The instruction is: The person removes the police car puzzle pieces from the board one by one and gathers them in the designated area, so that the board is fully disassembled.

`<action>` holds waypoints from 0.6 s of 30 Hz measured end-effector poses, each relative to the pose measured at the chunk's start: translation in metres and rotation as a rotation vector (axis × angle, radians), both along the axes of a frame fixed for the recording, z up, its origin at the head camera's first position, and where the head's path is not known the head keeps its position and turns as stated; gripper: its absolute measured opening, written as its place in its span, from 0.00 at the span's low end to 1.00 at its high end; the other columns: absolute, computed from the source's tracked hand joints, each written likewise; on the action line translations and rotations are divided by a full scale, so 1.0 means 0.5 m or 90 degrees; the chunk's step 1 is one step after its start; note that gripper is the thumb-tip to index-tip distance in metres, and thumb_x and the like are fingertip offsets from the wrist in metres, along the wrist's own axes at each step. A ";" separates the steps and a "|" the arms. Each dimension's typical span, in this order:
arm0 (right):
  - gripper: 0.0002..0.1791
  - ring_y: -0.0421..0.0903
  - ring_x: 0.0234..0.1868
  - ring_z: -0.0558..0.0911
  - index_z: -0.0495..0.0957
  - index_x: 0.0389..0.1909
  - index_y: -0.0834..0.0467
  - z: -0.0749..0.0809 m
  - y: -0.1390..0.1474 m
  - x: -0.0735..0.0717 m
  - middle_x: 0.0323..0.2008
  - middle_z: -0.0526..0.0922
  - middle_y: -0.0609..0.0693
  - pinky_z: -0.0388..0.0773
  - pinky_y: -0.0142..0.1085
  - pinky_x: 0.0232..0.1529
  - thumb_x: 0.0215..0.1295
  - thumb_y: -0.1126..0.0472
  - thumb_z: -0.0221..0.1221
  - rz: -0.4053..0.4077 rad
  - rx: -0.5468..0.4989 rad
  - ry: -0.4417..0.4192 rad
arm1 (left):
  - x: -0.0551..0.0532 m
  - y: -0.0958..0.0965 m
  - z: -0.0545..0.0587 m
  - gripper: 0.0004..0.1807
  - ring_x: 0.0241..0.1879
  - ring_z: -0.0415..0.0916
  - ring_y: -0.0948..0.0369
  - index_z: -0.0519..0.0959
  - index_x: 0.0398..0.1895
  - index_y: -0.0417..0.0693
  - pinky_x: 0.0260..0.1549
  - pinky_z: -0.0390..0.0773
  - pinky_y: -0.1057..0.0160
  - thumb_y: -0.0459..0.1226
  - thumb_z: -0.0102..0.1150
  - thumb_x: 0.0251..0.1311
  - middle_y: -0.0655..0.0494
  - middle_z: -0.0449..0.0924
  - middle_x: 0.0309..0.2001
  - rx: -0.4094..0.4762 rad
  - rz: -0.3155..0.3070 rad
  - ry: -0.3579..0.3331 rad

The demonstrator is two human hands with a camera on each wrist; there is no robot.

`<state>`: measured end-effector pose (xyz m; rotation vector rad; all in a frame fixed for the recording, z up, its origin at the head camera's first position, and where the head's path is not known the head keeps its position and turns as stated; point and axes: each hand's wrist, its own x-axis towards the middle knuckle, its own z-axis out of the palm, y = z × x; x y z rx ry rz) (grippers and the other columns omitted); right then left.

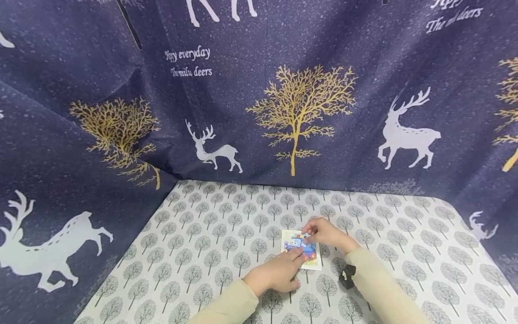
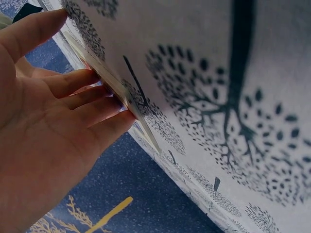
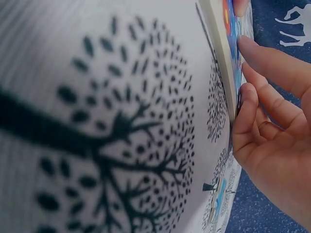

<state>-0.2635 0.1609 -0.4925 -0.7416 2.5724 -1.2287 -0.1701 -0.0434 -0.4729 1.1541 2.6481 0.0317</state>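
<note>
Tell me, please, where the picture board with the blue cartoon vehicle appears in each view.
Head: the picture board lies below and right of centre, partly covered by the left hand and right hand.
Left wrist: left of centre, its pale edge runs diagonally along the fingertips.
Right wrist: upper part, right of centre, nearly edge-on and cut off by the top of the frame.
Shared landmark: the white tree-print cloth.

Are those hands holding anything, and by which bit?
The left hand holds nothing: its fingers rest on the picture board. The right hand touches the board near its far edge; whether it pinches anything can't be told.
</note>
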 end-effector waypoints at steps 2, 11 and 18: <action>0.13 0.42 0.30 0.71 0.83 0.35 0.64 -0.001 -0.002 0.000 0.29 0.76 0.52 0.72 0.30 0.31 0.47 0.66 0.71 -0.006 0.001 -0.003 | 0.000 0.000 0.001 0.40 0.73 0.51 0.56 0.59 0.72 0.43 0.68 0.59 0.60 0.50 0.60 0.61 0.49 0.53 0.74 0.001 0.001 -0.001; 0.12 0.44 0.32 0.71 0.81 0.34 0.63 -0.003 -0.011 0.003 0.30 0.75 0.50 0.72 0.33 0.35 0.46 0.68 0.70 -0.035 0.005 -0.030 | 0.004 -0.002 0.004 0.39 0.72 0.53 0.55 0.61 0.71 0.42 0.68 0.60 0.59 0.49 0.60 0.60 0.47 0.55 0.73 0.007 -0.007 0.011; 0.12 0.43 0.31 0.71 0.80 0.33 0.63 -0.001 -0.013 0.003 0.29 0.76 0.50 0.72 0.32 0.34 0.46 0.68 0.70 -0.050 0.009 -0.025 | 0.000 -0.002 0.001 0.40 0.73 0.51 0.55 0.59 0.72 0.42 0.68 0.59 0.59 0.48 0.60 0.61 0.47 0.53 0.74 0.010 -0.002 -0.009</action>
